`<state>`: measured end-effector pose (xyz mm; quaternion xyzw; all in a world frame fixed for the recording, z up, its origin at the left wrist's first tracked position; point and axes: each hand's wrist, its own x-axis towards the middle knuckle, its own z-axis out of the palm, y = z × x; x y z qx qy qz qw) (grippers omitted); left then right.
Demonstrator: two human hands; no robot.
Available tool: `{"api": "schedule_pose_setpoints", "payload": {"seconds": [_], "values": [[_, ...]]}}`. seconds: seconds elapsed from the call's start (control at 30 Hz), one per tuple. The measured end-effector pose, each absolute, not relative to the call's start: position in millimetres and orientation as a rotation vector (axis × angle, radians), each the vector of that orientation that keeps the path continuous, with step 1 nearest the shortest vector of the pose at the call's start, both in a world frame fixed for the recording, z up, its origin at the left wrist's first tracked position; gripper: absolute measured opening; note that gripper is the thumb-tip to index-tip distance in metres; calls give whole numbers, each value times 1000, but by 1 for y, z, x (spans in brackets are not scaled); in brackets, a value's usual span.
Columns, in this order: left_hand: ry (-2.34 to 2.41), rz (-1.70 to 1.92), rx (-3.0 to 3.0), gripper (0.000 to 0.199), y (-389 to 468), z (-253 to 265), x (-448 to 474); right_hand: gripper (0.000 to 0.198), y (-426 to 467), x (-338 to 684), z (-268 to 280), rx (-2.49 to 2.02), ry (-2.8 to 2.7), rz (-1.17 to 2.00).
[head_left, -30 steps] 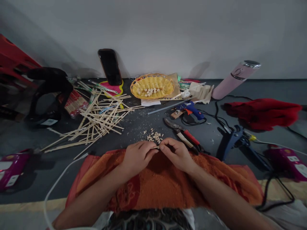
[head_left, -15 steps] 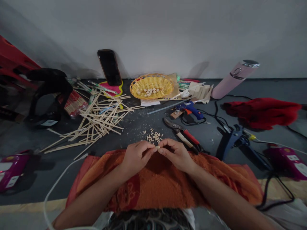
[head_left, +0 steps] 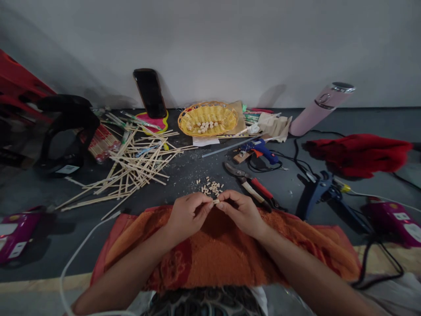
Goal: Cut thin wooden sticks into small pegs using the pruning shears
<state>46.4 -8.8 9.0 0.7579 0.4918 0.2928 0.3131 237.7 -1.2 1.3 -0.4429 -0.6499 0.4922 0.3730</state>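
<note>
My left hand (head_left: 190, 212) and my right hand (head_left: 242, 213) meet above the near edge of the table, fingertips pinched on a small pale wooden stick piece (head_left: 215, 201) between them. Its exact shape is mostly hidden by the fingers. Just beyond the fingertips lies a loose pile of short cut stick pieces (head_left: 212, 187). Under both wrists spreads an orange towel (head_left: 226, 254). Farther back, a yellow woven basket (head_left: 187, 127) holds several small pale clusters (head_left: 207, 127).
Long wooden sticks (head_left: 141, 164) lie in a tangle at left, near a propped phone (head_left: 150, 93). Right of the pile are pruning shears (head_left: 251, 184), a blue glue gun (head_left: 268, 153) and dark blue pliers (head_left: 320, 193). A pink flask (head_left: 320, 109) and red cloth (head_left: 362, 153) stand farther right.
Both hands stay in the same place, with only a slight shift of the fingertips around the small piece. Everything else looks the same.
</note>
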Motion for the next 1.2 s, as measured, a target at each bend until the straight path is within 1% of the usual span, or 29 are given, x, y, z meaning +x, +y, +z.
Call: {"api": "schedule_pose_setpoints", "payload": {"seconds": [0.5,0.9,1.03,1.2], "values": [[1311,762,2031,15,-8,10,48,11,-1,238,1,-1127,-1675,1257],[1331,760,2034,13,-7,8,47,13,-1,238,2,-1155,-1697,1239],[1367,765,1955,13,-8,6,48,11,1,241,0,-1200,-1747,1162],[1445,829,1825,13,-7,3,47,7,10,247,-13,-1243,-1860,919]]}}
